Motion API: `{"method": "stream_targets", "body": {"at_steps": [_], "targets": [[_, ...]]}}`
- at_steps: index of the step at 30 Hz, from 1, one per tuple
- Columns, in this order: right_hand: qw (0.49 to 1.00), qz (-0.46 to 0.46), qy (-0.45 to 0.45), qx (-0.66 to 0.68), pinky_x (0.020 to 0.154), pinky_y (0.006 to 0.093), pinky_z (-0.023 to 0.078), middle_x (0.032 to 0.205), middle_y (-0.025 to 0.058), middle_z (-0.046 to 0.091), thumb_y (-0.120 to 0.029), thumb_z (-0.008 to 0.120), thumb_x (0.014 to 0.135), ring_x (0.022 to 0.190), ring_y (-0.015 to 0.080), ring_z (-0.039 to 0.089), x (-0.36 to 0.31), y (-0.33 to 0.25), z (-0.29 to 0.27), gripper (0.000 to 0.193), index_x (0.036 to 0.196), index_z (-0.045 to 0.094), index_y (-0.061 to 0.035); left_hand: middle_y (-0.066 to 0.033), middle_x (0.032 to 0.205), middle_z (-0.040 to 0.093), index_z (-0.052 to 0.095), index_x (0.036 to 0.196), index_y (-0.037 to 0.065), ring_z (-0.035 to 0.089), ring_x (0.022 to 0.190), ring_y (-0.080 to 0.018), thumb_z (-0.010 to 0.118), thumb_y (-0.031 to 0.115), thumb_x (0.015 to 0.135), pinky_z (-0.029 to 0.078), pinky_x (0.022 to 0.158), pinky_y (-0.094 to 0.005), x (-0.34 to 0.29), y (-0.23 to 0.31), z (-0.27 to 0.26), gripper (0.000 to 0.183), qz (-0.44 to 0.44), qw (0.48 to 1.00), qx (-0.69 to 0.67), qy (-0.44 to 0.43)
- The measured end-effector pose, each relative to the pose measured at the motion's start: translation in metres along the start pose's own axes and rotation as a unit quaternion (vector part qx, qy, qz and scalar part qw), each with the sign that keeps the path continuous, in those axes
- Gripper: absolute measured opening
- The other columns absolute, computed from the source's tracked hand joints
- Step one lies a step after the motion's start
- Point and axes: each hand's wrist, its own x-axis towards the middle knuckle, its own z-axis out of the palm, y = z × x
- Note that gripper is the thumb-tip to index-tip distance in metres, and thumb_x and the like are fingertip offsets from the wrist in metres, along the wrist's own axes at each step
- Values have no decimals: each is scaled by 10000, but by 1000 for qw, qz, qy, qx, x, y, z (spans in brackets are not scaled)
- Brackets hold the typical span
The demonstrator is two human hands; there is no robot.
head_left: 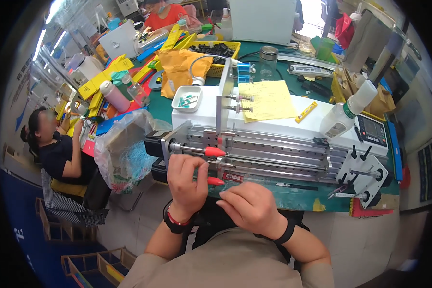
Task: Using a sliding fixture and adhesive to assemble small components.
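Note:
A bench machine with metal rails [273, 165] lies in front of me, with two red cone tips at its left end. The upper red cone [215, 151] is on a horizontal metal shaft. My left hand [186, 181] is closed with curled fingers just below that shaft, covering part of the lower spindle; the lower red cone [212, 181] shows beside its fingers. To the right of this cone my right hand [251, 207] is closed, its thumb and fingertips pressed together. Whatever either hand pinches is hidden or too fine to name.
Behind the rails are a small white tray [186, 99], yellow paper [266, 98], a white bottle [348, 113] and a controller [371, 130]. A plastic-lined bin [122, 149] with blue strands stands left. A person [57, 144] sits there; another [165, 17] works across the table.

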Motion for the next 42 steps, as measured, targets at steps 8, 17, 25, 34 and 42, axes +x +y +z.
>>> {"method": "stream_targets", "body": {"at_steps": [8,17,25,34,42], "targets": [[991,84,-104,16,662,403,561,845,93,735,-104,906,837,727,301,711,-65,-10,-27,185,975,794,-55,-102,910,623,674,940,90,621,849,-322,712,61,798,453,777,-463,37,24,0,150,157,981,19,-110],[949,244,-73,-184,1012,526,541,1141,209,767,-153,799,992,1129,438,680,-175,-5,-81,198,1110,777,5,-99,846,595,582,859,77,615,823,-324,721,338,1024,493,721,-452,-109,-9,3,339,240,872,-201,-377],[947,211,-37,-240,1020,554,522,1149,241,763,-207,775,1040,1100,437,679,-201,16,-63,254,1125,769,33,-68,928,681,723,927,96,636,1055,-289,725,447,1003,506,937,-448,-231,-105,-25,360,37,895,12,-444],[914,153,34,-375,991,568,512,1091,226,718,-305,836,993,1053,450,662,-237,40,-45,358,1125,742,14,-80,977,740,743,943,108,692,1071,-311,717,468,991,526,962,-466,-238,-100,-11,364,-58,917,20,-393],[907,175,43,-380,1035,581,495,1140,232,703,-342,818,993,1104,455,646,-232,32,-40,401,1159,734,13,-100,974,756,741,923,102,732,1044,-339,756,437,960,546,925,-486,-242,-98,-9,337,-61,921,25,-384]]}}
